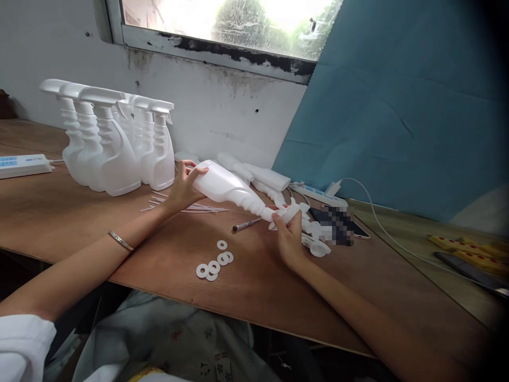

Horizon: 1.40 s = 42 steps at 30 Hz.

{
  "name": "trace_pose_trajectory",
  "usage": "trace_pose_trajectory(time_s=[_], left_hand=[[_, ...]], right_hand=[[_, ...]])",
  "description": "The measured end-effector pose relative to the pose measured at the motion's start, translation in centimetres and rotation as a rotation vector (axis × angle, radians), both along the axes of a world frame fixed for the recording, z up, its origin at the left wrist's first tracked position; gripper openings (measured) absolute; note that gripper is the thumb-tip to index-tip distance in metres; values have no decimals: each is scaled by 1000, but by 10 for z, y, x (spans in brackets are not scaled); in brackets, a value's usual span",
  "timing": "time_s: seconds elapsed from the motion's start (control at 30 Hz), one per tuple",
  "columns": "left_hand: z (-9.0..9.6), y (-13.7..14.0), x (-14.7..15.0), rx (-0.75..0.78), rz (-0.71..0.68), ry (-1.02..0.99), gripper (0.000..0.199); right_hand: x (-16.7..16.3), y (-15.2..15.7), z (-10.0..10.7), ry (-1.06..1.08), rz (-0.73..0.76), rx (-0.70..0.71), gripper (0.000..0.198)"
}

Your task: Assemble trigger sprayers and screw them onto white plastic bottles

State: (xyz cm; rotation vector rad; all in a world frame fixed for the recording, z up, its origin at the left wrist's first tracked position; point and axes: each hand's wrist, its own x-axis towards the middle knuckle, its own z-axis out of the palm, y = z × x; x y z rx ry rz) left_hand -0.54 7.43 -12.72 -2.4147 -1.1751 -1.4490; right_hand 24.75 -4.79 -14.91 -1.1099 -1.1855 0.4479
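Observation:
My left hand (pixel 186 183) grips the base of a white spray bottle (pixel 230 188), which is tilted with its neck pointing down to the right. At the neck, my right hand (pixel 290 236) is closed around a white trigger spray head (pixel 292 213). Whether the head is seated on the neck is hard to tell behind the fingers. More loose white spray heads (pixel 318 246) lie just beyond my right hand. Several white ring washers (pixel 202 271) rest on the table in front of me, and thin white tubes (pixel 199 209) lie under my left forearm and hand.
Several upright spray bottles with heads (pixel 119 154) stand at the left. More bottles (pixel 266 175) lie by the wall. A pen (pixel 246 225), a blurred dark device (pixel 338 225) and power strips (pixel 24 165) are on the wooden table (pixel 246 292). A white cable (pixel 377 223) runs right.

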Motion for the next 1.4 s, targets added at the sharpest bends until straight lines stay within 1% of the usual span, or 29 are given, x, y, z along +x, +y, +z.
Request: trace_pose_trajectory(time_s=[0.1, 0.2, 0.27, 0.33, 0.43, 0.47, 0.53, 0.6, 0.67, 0.77, 0.87, 0.97, 1.03, 1.1, 1.2, 1.3, 1.4], left_hand=[[1, -3, 1, 3, -11, -14, 60], [3, -4, 1, -17, -80, -27, 66], [4, -4, 1, -69, -168, -36, 71], [6, -3, 1, -180, -252, -73, 67], [9, -1, 2, -390, -297, -259, 54], [10, 1, 2, -439, -293, -346, 52], [12, 4, 1, -494, -291, -498, 56], [13, 7, -1, -524, -318, -578, 62], [13, 10, -3, -549, -374, -615, 65], [12, 14, -5, -591, -459, -681, 64], [10, 17, -6, -606, -493, -729, 60], [10, 17, -5, -533, -460, -722, 52], [10, 16, -4, -467, -407, -695, 47], [11, 14, -2, -434, -380, -664, 45], [13, 9, 1, -491, -423, -676, 39], [16, 3, 3, -586, -482, -759, 28], [18, 1, 3, -635, -511, -776, 28]], right_hand=[[-1, -3, 2, -24, -22, 0, 39], [-1, -5, 4, -78, -41, 41, 42], [-2, -6, 4, -126, -61, 84, 42], [-3, -8, 5, -178, -65, 145, 41], [-6, -11, 5, -270, -42, 260, 35], [-8, -12, 5, -302, -31, 292, 32], [-9, -14, 5, -352, -20, 327, 31], [-10, -15, 5, -363, -37, 305, 32], [-8, -14, 3, -330, -79, 234, 34], [-4, -11, 3, -260, -130, 99, 39], [-1, -7, 4, -219, -192, 23, 42], [0, -4, 5, -127, -190, -3, 42], [0, -1, 5, -31, -127, -12, 41], [0, 1, 4, 55, -64, -16, 39], [2, 3, 2, 99, -45, -7, 39], [6, 5, -1, 42, -104, -8, 43], [8, 6, -3, -12, -145, -20, 46]])
